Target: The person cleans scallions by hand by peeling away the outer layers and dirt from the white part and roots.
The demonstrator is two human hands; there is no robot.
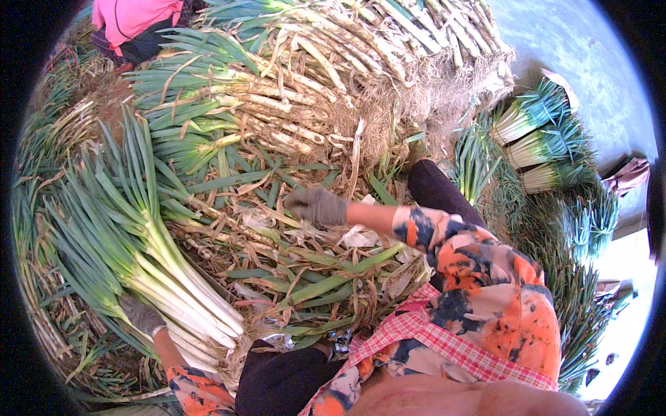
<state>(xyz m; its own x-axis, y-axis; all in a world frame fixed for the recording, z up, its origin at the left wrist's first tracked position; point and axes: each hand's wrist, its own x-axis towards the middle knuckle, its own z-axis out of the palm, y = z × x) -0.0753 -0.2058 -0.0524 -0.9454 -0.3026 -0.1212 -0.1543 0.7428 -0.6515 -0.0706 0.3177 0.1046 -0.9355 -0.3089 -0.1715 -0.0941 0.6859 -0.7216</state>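
A heap of peeled leeks (163, 270), white-stemmed with long green leaves, lies at the left, stems toward me. At its near left side my left hand (142, 315), in a grey-brown work glove, is closed round a leek where the white stem turns green; the leaves partly cover its fingers. My right hand (318, 206), gloved alike, hovers in the middle over a litter of stripped leaves (305, 267). Its fingers are curled in and nothing shows sticking out of them. Beyond it lies a big pile of unpeeled leeks (298, 83), with dry brown skins and shaggy roots.
Bundled leeks (538, 135) stand at the right by a blue-grey floor (576, 41), with more green leaves (569, 298) nearer me. A person in a pink top (139, 21) is at the far left. My dark-trousered leg (440, 191) reaches out beside the litter. Whitish plastic scraps lie among the leaves.
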